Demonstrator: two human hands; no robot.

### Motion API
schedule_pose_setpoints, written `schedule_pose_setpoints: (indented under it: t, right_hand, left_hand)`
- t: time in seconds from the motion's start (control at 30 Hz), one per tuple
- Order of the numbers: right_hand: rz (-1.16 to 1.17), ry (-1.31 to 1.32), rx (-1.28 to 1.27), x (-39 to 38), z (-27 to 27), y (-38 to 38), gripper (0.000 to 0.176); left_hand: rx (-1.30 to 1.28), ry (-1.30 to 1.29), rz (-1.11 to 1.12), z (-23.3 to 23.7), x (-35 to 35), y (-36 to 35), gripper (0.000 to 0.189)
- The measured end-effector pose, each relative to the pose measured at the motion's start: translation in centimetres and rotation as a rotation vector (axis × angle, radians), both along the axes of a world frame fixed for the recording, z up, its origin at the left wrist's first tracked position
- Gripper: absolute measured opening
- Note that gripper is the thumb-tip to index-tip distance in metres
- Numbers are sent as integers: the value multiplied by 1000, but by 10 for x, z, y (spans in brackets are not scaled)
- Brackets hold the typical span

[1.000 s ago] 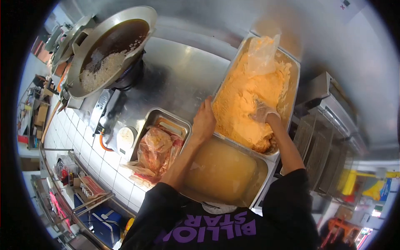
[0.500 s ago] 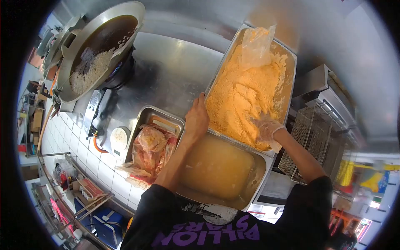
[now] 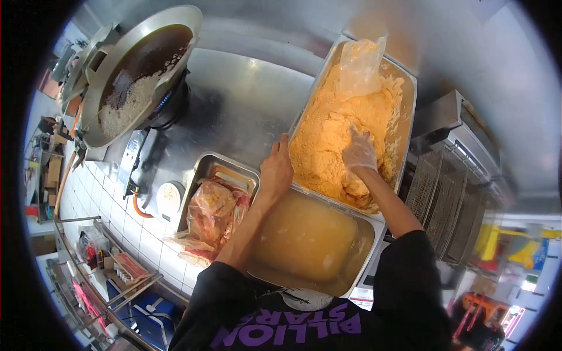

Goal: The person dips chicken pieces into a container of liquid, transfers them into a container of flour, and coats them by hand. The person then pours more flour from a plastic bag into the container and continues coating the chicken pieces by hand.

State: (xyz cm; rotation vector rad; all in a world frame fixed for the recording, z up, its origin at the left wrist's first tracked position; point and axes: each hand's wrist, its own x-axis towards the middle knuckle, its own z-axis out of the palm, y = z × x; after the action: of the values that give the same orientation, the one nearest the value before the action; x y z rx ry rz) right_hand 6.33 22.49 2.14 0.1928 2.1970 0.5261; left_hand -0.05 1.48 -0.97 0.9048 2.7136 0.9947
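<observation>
A deep metal tray (image 3: 408, 126) holds loose orange breading flour (image 3: 328, 123). My right hand (image 3: 359, 153), in a clear plastic glove, lies on the flour with its fingers apart, their tips dusted and partly sunk in. Just below it, a lumpy flour-coated piece (image 3: 355, 186) shows near the wrist. At the tray's lower left corner, my bare left hand (image 3: 276, 169) grips the side, some fingers hidden by the hand itself. A clear plastic bag (image 3: 360, 67) with flour on it sits in the tray's far end.
Nearest my body is a metal pan (image 3: 366, 245) of cloudy yellowish liquid. On the left, a smaller tray (image 3: 255, 175) holds bagged raw meat (image 3: 211, 205) beside a scale (image 3: 170, 198). A big wok (image 3: 196, 26) of dark oil stands over a lit burner. Wire baskets (image 3: 436, 193) are on the right.
My right hand has moved up and left through the flour from the tray's lower right side, uncovering a coated lump. My left hand stays at the tray's corner.
</observation>
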Motion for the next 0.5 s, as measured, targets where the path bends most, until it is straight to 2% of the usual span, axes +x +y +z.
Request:
schedule_pose_setpoints:
  t: [0.1,0.2,0.27,0.3,0.4,0.47,0.5]
  right_hand:
    - [-31,193,11,-24,-24,8,35]
    - [-500,361,-245,-24,-16,14,21]
    - [-805,465,-416,-24,-6,20,20]
    - [-801,462,-415,-16,0,23,20]
    - [-272,316,-459,11,23,59,22]
    - [-164,294,-475,1,22,95,25]
    - [-121,137,-345,-10,19,108,30]
  left_hand:
    - [-22,17,4,1,1,0,50]
    - [-42,30,31,8,4,2,49]
    - [-23,17,35,5,3,3,49]
    - [-16,4,36,3,4,2,48]
    - [-50,-31,44,10,6,3,48]
    - [-52,-18,57,8,7,4,48]
    - [-51,0,62,8,6,4,49]
